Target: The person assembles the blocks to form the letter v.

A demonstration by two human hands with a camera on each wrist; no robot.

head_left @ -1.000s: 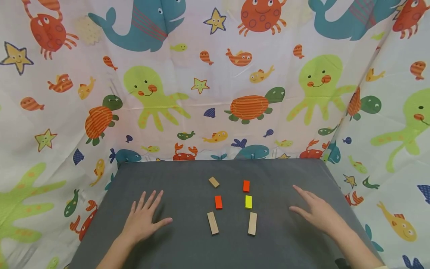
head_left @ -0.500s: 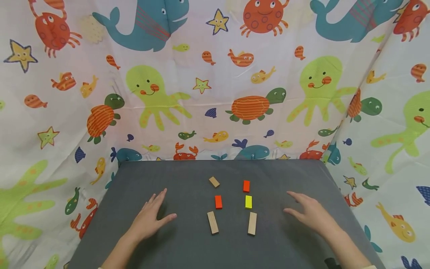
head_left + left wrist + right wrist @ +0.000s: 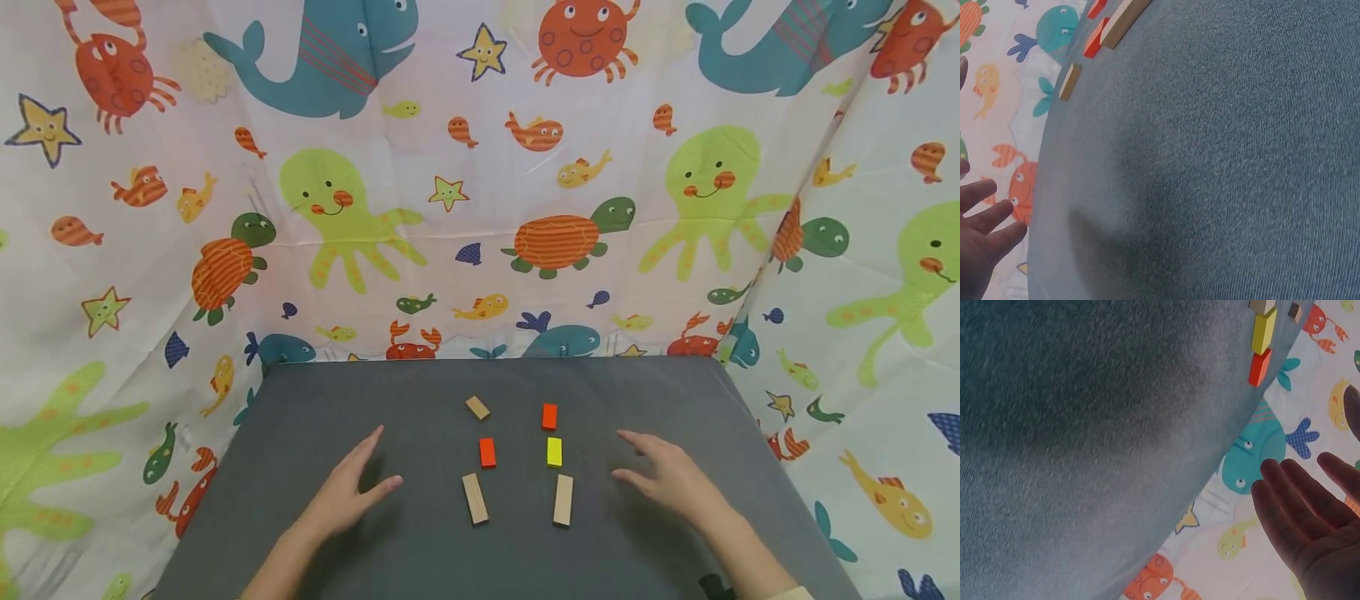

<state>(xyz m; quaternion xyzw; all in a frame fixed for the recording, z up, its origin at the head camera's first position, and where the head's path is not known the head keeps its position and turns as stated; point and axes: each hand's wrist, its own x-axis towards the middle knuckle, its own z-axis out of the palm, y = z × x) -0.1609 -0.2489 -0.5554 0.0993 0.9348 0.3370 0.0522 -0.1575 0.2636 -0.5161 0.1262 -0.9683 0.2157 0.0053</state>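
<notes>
Two long wooden blocks lie nearest me: a left one (image 3: 476, 499) and a right one (image 3: 563, 500). Beyond them lie a red block (image 3: 487, 452) on the left and a yellow block (image 3: 554, 452) on the right. Farther back are a small wooden block (image 3: 477, 407) and a second red block (image 3: 550, 417). My left hand (image 3: 339, 498) hovers left of the blocks, thumb apart from the fingers, holding nothing. To their right, my right hand (image 3: 671, 478) also hovers with fingers extended and touches no block. Both wrist views show spread fingers above the cloth.
A dark grey cloth (image 3: 420, 558) covers the table. Patterned curtains (image 3: 465, 225) with sea animals stand behind it and at both sides. A small black object (image 3: 716, 587) sits by the right wrist.
Both hands have moved inward toward the blocks, the left one rightward and the right one leftward. The left hand has turned so its fingers overlap. The blocks have stayed in place.
</notes>
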